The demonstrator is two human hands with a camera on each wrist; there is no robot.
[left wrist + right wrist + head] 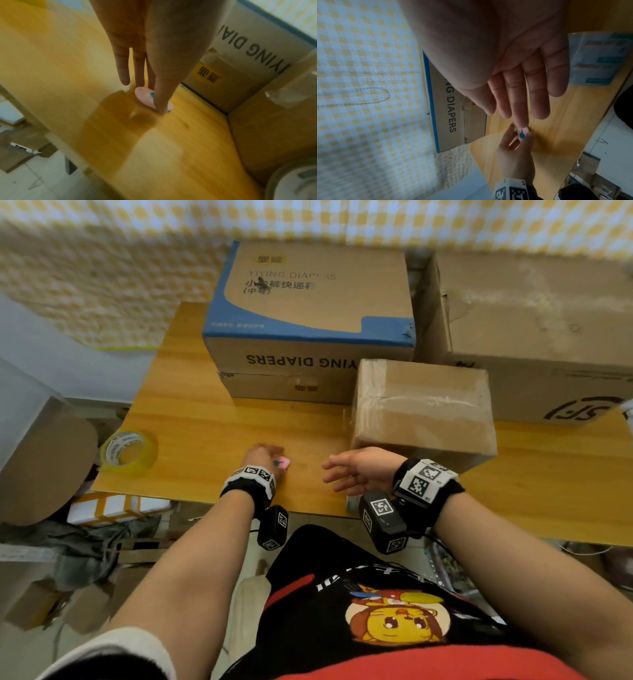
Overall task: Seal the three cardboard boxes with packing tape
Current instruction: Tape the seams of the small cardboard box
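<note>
Cardboard boxes: three on your wooden table (191,419). The small plain box (424,412) sits at 1 o'clock from your hands, clear tape already shining across its top and left side. The blue-edged diaper box (308,302) stands at 12 o'clock, stacked on a flatter box of the same brand; its right side is just beside the small box. The big brown box (541,337) fills the 2 o'clock corner, behind the small one.

Roll of clear packing tape (129,453) lies flat at 9 o'clock, near the table's left edge, well apart from every box.

Your left hand (262,457) is down on the table at centre, thumb and fingers pinching a small pink cutter with a teal button (145,98) that lies on the wood.

Your right hand (359,470) hovers just right of it, palm turned left, fingers straight and slightly spread, holding nothing.

Yellow-checked cloth (102,268) hangs behind the table.
</note>
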